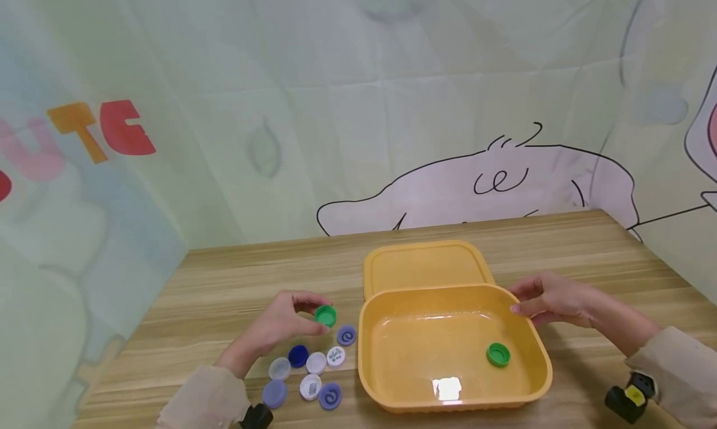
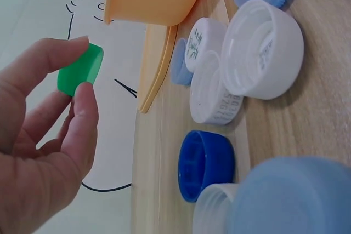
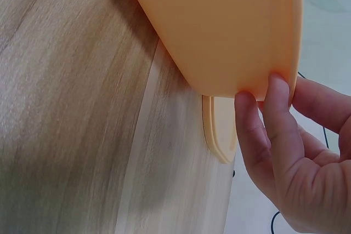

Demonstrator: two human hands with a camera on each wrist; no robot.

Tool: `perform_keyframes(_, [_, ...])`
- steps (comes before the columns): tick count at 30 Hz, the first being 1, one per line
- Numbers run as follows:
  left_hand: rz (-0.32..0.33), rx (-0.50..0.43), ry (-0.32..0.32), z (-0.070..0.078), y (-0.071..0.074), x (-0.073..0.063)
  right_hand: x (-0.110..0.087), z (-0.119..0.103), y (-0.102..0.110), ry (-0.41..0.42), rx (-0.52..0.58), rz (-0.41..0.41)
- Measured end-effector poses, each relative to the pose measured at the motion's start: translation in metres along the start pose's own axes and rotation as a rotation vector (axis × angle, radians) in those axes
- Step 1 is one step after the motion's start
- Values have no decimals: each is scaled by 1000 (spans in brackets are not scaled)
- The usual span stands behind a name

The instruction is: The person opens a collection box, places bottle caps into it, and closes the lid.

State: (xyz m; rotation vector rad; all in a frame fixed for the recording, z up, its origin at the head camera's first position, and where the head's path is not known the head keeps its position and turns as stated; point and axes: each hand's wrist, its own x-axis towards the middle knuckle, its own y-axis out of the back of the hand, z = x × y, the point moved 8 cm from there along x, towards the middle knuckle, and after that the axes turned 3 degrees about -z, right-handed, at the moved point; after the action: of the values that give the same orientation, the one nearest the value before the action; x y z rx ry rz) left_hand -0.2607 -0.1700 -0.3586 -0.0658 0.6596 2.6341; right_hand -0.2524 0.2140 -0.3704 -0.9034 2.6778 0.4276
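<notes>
My left hand [image 1: 288, 320] pinches a green bottle cap [image 1: 325, 315] between thumb and fingers, raised above the table just left of the yellow plastic box [image 1: 414, 348]. The left wrist view shows the same green cap [image 2: 81, 70] at the fingertips. My right hand [image 1: 560, 301] grips the box at its far right corner; in the right wrist view its fingers press the outside wall [image 3: 219, 31]. Inside the box, toward the right, lies another green cap [image 1: 498, 354]. Several white, blue and purple caps, among them a dark blue cap [image 1: 299, 356], lie beneath and in front of my left hand.
A yellow lid [image 1: 426, 267] lies flat on the wooden table [image 1: 235, 279] behind the box, partly covered by it. A printed cloth backdrop [image 1: 280, 105] hangs behind the table. A purple cap [image 1: 346, 335] sits close to the box's left side.
</notes>
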Motion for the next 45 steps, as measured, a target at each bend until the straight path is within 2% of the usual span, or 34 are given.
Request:
perform_keyframes(9, [-2, 0, -10, 8, -2, 1, 0, -1, -1, 8, 18, -14])
perform_keyframes(21, [-53, -8, -51, 23, -13, 6, -1, 0, 0, -2, 7, -1])
perform_keyframes(30, [-70, 21, 4, 29, -20, 14, -1, 0, 2, -9, -11, 9])
perform_keyframes(37, [-104, -1, -62, 43, -27, 19, 0, -1, 1, -13, -9, 12])
perform_keyframes(45, [-123, -17, -71, 52, -37, 25, -1, -1, 0, -20, -11, 19])
